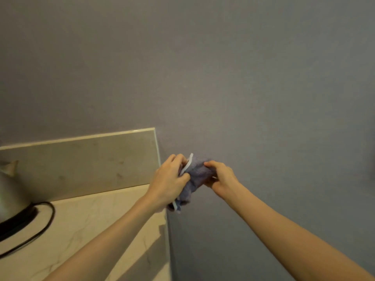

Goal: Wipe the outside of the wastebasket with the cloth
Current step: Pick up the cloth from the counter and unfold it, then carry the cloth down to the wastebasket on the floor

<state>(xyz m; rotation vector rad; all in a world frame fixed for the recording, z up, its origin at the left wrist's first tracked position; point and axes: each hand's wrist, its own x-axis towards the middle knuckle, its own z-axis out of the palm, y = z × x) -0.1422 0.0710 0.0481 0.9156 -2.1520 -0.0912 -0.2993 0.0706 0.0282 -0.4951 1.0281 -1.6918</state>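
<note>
While both hands hold the cloth (197, 175) up in front of the grey wall (223, 78), the wastebasket is nowhere in the picture, so it seems no wiping has begun. The left hand (170, 177) has its grip closed round one end of the cloth, fingers curled over the white edge. The right hand (220, 178) pinches the other end. The cloth is bunched up between them, in the air, just past the end of the bench (91, 220).

What could go wrong? The cloth is a tight lump, so only a small bit of it might touch the wastebasket and dirt could be missed. A loose end hangs down under the left hand, and it could slip free if that grip goes soft.

On the bench sits a shiny kettle (10, 191) on a dark base, well apart from the hands, with a black cord (40, 226) curling beside it. Nothing blocks the hands, but the left arm lies over the bench corner, and a fast swing could bump it.
</note>
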